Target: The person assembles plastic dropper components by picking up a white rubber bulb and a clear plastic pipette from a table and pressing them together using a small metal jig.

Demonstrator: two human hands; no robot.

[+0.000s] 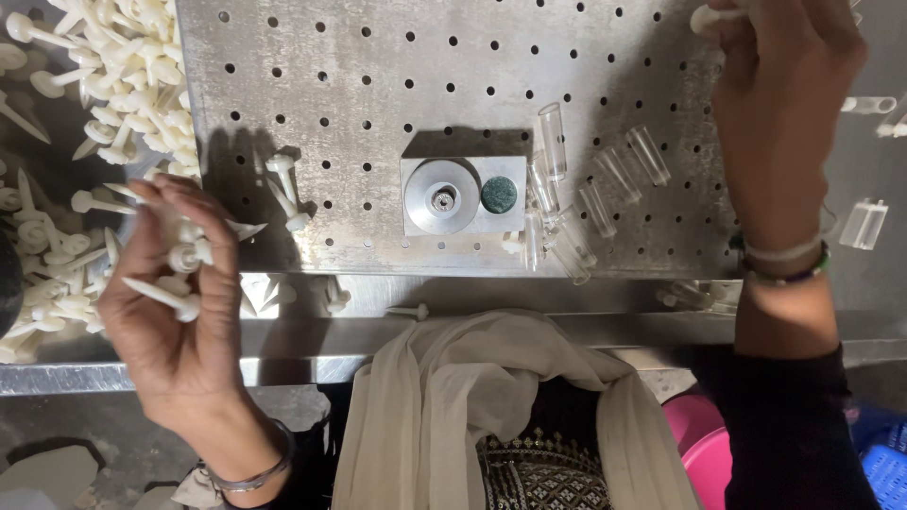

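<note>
White plastic pegs (179, 260), each a pointed stem with a round flanged head, fill the left hand (175, 312): its grip is curled closed around a small bundle of them, held at the left edge of the counter (359, 66), probably so they stay ready to hand. Just beyond the hand, a large heap of the same pegs (113, 66) spills over the counter's left side. The right hand (779, 113) is raised at the upper right, its fingers pinched together on one white peg (704, 19), back of the hand to the camera.

The counter is a scuffed steel plate drilled with rows of small holes. At its centre sits a square metal fixture (463, 195) with a round socket and a dark green button. Clear plastic tubes (605, 189) lie scattered to its right, within reach. A cream scarf (472, 397) drapes over the person's lap below the counter's edge; a pink container (709, 453) shows at lower right.
</note>
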